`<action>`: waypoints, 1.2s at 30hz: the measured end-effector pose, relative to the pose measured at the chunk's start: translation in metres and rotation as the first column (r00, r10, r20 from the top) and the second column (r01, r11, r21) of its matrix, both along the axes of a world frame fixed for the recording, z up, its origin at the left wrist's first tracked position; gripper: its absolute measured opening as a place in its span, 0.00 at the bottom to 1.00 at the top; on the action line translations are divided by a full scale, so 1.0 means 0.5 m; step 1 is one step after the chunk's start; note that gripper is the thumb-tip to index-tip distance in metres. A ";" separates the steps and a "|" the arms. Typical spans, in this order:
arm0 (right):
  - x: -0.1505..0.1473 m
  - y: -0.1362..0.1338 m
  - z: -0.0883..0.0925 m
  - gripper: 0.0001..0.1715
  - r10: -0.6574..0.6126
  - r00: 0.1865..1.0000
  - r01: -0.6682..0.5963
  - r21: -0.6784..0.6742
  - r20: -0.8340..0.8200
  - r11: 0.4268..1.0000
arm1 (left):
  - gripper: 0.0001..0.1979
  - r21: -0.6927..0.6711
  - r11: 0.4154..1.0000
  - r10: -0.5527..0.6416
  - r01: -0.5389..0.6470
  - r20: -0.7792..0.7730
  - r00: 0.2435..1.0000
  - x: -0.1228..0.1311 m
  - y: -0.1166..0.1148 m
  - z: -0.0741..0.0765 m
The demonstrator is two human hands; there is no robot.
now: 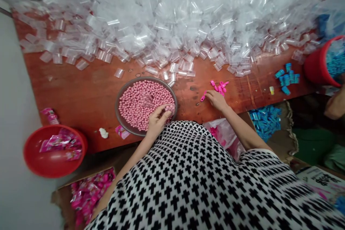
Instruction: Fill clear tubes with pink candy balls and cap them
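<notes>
My left hand (156,121) is over the right side of a round dark bowl (117,109) full of small pink balls (137,104). Its fingers are closed on a clear plastic tube (169,108) that looks filled with pink balls. To the right, my right hand (216,100) rests low over the table, its fingertips pinched at a bright pink plastic cap (203,97). A little heap of similar pink pieces (220,87) lies just beyond those fingers, partly hidden by them.
Clear tubes (172,25) are heaped across the back of the wooden table (88,97). A red bowl (28,154) with pink packets stands at left. Blue pieces (289,78) and a red bucket (314,63) are at right, near another person's arm (335,104). Boxes sit below.
</notes>
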State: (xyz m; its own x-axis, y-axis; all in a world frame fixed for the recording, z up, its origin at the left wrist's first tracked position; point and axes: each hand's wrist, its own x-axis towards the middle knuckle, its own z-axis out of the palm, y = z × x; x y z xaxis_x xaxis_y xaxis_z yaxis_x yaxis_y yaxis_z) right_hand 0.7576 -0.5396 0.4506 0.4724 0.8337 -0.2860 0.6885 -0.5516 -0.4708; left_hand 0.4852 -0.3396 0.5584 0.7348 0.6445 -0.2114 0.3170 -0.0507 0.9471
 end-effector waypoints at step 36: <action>-0.245 0.151 0.272 0.11 0.372 0.927 -0.240 0.697 -0.042 0.676 | 0.14 0.275 0.955 -0.142 0.110 0.102 0.985 -0.012 -0.031 0.048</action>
